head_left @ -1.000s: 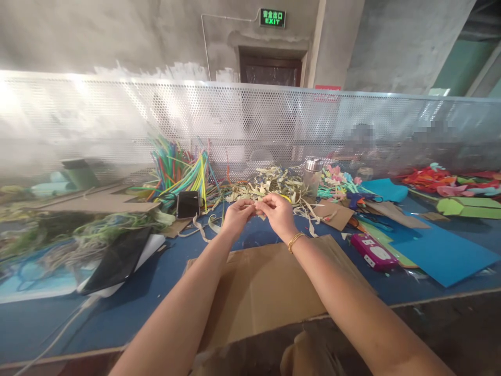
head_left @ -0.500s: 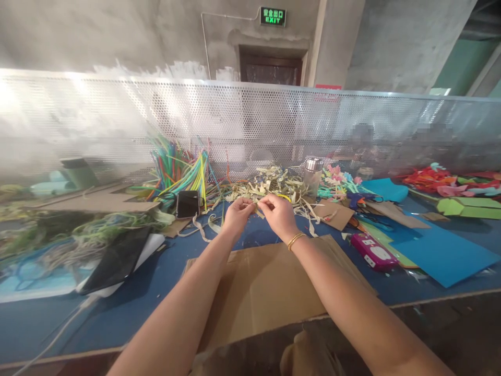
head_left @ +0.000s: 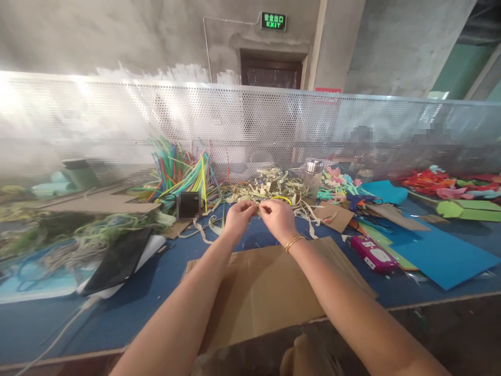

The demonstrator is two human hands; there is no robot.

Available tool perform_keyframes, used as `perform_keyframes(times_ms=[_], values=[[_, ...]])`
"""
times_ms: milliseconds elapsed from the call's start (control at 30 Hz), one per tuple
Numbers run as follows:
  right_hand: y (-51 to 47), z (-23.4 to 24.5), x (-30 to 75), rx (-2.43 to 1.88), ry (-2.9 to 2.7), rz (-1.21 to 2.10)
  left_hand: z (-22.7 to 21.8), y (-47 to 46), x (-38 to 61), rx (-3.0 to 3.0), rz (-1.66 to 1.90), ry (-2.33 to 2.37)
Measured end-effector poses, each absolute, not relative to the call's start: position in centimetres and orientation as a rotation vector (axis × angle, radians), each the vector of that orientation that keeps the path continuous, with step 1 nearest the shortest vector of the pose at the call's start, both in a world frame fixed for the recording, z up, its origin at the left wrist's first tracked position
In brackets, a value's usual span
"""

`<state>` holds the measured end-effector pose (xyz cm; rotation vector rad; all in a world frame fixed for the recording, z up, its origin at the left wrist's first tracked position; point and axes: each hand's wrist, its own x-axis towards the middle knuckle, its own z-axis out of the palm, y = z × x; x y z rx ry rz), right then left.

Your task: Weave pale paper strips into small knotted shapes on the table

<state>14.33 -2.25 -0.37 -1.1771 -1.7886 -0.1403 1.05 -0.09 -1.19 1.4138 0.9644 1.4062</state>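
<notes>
Both hands meet over the blue table (head_left: 164,271), just in front of a heap of pale paper strips (head_left: 270,189). My left hand (head_left: 238,217) and my right hand (head_left: 278,218) are closed in pinches, fingertips almost touching. Between them they grip a small pale strip piece (head_left: 258,208), and a thin yellow loop (head_left: 282,198) curves above the right hand. A gold bracelet (head_left: 294,241) circles my right wrist. A brown cardboard sheet (head_left: 270,287) lies under my forearms.
A bundle of coloured sticks (head_left: 183,169) and a dark phone (head_left: 188,204) lie to the left. A metal-capped jar (head_left: 313,177), a pink box (head_left: 371,253), blue paper sheets (head_left: 442,256) and coloured paper flowers (head_left: 442,183) are to the right. A perforated metal screen (head_left: 250,125) backs the table.
Both hands shifted slightly while working the small strip between the fingertips. The view tilted a little.
</notes>
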Motion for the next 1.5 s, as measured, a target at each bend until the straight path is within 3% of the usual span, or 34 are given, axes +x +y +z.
perform_keyframes(times_ms=[367,1167,1500], values=[[-2.3,-0.3,14.5,-1.265,-1.819,-0.287,-2.1,1.2,1.0,1.528,1.442,0.923],[-2.1,-0.4,14.4,-1.297,-1.633,-0.053,-2.3,1.1,1.2,1.603,1.475,0.885],[-1.9,-0.5,14.3,-1.351,-1.483,0.292,-2.2,1.0,1.2,1.637,1.462,0.949]])
